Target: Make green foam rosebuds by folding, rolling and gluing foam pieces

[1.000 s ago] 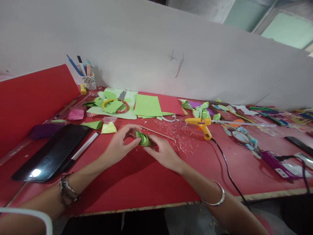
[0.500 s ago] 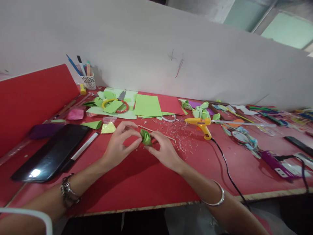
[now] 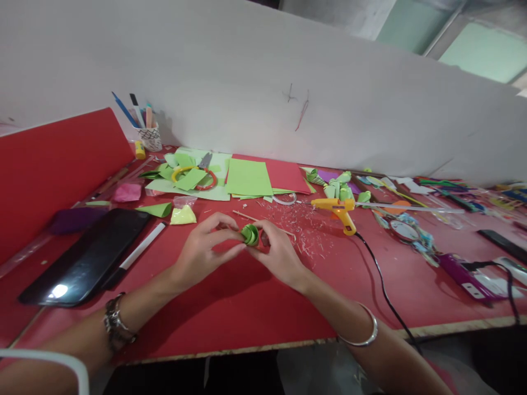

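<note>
A small rolled green paper (image 3: 250, 234), coiled in a spiral with its open end facing up toward me, is held between both hands above the red table (image 3: 230, 307). My left hand (image 3: 208, 244) pinches its left side with thumb and fingers. From the right, my right hand (image 3: 280, 255) grips it the same way, its fingers partly hiding the roll. Just beyond my hands lies a thin wooden stick (image 3: 267, 224). A small bag of yellow material (image 3: 183, 213) rests to the left of my left hand.
A yellow glue gun (image 3: 340, 211) with its black cord lies to the right among glue strings. Scissors (image 3: 197, 178) and green papers (image 3: 249, 178) are at the back. On the left lie a dark phone (image 3: 86, 258) and a marker (image 3: 140, 249); a pen cup (image 3: 150, 137) stands behind.
The green paper roll has turned, so its spiral end now faces me more, and it has shifted slightly right. My left hand's fingers have moved right along with it.
</note>
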`<state>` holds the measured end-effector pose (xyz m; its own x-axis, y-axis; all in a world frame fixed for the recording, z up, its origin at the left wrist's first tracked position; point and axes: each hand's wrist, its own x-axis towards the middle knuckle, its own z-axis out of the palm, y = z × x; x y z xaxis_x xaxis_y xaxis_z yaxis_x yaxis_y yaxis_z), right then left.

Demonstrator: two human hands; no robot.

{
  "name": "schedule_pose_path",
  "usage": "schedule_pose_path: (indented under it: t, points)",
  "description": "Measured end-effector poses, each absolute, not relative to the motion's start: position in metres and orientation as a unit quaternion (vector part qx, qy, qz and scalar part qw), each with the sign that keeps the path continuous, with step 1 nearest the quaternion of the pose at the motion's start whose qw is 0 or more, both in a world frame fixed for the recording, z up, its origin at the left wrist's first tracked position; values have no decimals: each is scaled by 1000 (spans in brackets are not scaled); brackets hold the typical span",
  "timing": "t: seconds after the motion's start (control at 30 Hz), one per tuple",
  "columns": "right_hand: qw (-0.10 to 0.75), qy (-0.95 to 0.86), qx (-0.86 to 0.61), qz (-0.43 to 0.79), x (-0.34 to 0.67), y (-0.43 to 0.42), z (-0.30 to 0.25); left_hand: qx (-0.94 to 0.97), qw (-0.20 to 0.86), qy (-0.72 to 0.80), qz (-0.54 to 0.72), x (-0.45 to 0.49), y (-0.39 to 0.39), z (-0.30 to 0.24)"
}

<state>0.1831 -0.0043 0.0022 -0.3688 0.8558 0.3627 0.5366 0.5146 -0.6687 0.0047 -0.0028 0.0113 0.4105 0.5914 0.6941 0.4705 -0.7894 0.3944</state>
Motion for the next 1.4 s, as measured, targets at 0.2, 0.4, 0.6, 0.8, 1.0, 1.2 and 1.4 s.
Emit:
schedule_pose_path:
  t: [0.2, 0.4, 0.6, 0.8, 1.0, 1.2, 1.4]
  points:
    - [366, -817, -383, 226, 183, -3, 5, 848, 73, 296, 434, 5, -2, 9]
    - [377, -824, -352, 232, 185, -3, 5, 845, 66, 300, 438, 3, -3, 9]
    - [386, -828, -334, 233, 186, -2, 3, 843, 76, 307, 435, 2, -4, 8]
    - [378, -830, -337, 235, 186, -3, 4, 845, 79, 308, 431, 4, -3, 8]
    - [372, -825, -351, 239, 185, -3, 3, 844, 83, 318, 424, 4, -4, 10]
    - [359, -828, -355, 242, 185, -4, 4, 852, 107, 321, 399, 5, -3, 9]
    - [338, -829, -364, 257, 184, -4, 3, 855, 137, 337, 370, 6, -4, 7]
